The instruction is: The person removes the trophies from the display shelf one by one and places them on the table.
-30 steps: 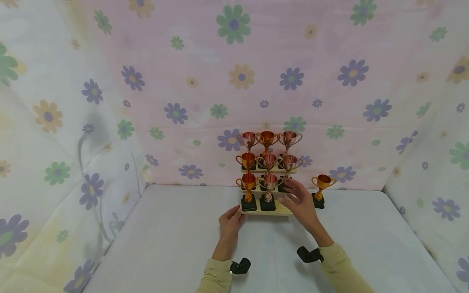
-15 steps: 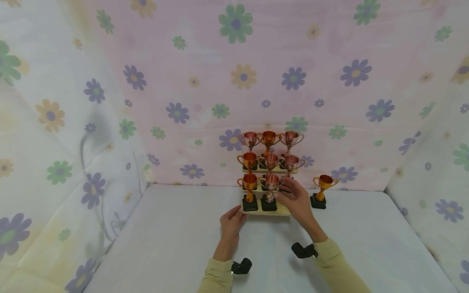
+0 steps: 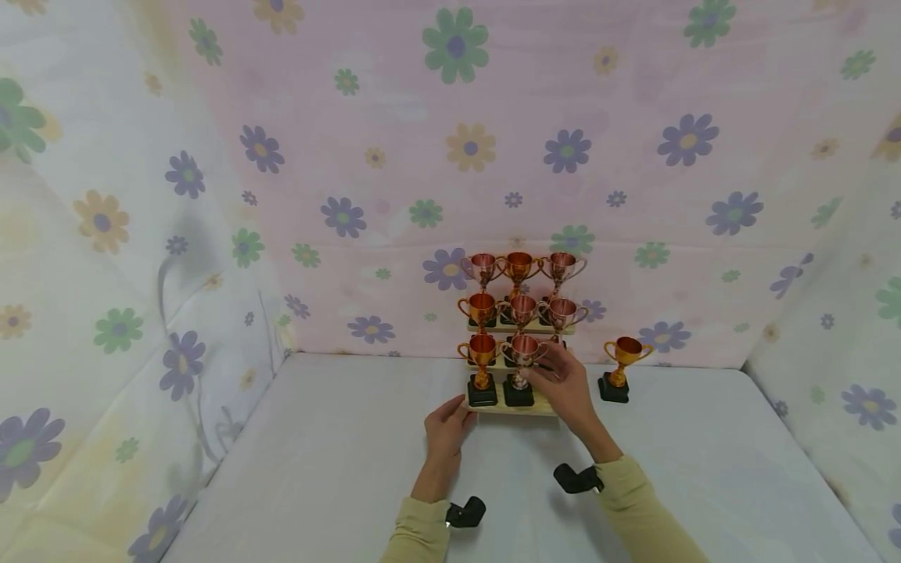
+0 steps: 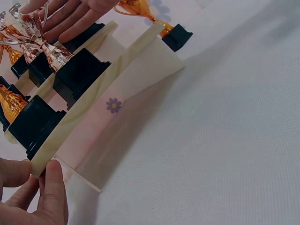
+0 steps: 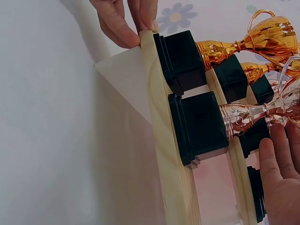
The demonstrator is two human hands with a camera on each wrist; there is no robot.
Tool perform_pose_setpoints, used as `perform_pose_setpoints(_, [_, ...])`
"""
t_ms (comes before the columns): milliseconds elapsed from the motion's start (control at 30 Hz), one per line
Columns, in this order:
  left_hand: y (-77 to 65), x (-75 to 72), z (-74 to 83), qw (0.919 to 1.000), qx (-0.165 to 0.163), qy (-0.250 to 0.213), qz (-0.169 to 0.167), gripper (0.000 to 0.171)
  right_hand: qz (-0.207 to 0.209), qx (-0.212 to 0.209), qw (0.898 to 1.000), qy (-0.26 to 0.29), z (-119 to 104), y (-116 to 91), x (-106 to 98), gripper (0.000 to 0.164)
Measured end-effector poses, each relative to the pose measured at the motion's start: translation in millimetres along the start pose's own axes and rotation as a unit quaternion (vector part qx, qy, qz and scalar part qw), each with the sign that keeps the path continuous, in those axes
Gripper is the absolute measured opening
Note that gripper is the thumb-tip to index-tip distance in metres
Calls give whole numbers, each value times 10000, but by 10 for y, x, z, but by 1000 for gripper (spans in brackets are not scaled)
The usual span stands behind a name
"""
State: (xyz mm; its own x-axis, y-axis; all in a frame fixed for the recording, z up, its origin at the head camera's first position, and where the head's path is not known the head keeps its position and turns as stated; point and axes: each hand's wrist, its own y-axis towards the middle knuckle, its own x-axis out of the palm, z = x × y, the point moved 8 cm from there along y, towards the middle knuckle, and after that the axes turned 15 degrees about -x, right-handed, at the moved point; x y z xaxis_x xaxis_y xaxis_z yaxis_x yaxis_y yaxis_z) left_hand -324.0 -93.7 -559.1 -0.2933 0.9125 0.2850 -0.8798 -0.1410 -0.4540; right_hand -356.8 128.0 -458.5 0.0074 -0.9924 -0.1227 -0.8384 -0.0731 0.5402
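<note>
The left hand [image 3: 445, 430] pinches the left end of the bottom wooden shelf [image 4: 89, 101] of a tiered stand, thumb above and fingers beneath. On that shelf stand a gold trophy cup [image 3: 482, 375] at the left and a rose-silver trophy cup [image 3: 519, 379] in the middle, both upright on black bases. The right hand [image 3: 566, 391] is at the rose-silver trophy's right side, thumb near its stem. Its fingers look mostly straight in the right wrist view; whether they touch the cup is hard to tell. Another gold trophy cup [image 3: 622, 367] stands on the table to the right.
Behind, the upper shelves [image 3: 559, 329] carry several more gold and rose-silver trophies [image 3: 519, 270] in rows. The stand rests on a white-covered table [image 3: 338, 453] near its back edge. Flower-patterned cloth [image 3: 394, 117] surrounds the table.
The right hand has moved left, from the right part of the bottom shelf to beside the rose-silver trophy. The left hand keeps its hold on the shelf end; the trophies look unmoved.
</note>
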Motion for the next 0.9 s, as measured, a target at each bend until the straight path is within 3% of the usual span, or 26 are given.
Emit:
perform_pose_setpoints(433, [-8,10,-4,9999,-81,38,107,35,-20,100,9999,23,-6,28,42,54])
perform_pose_setpoints(900, [-6,0,5,9999,-14,55,121,33,240,-123,9996,48,-82,100,85,49])
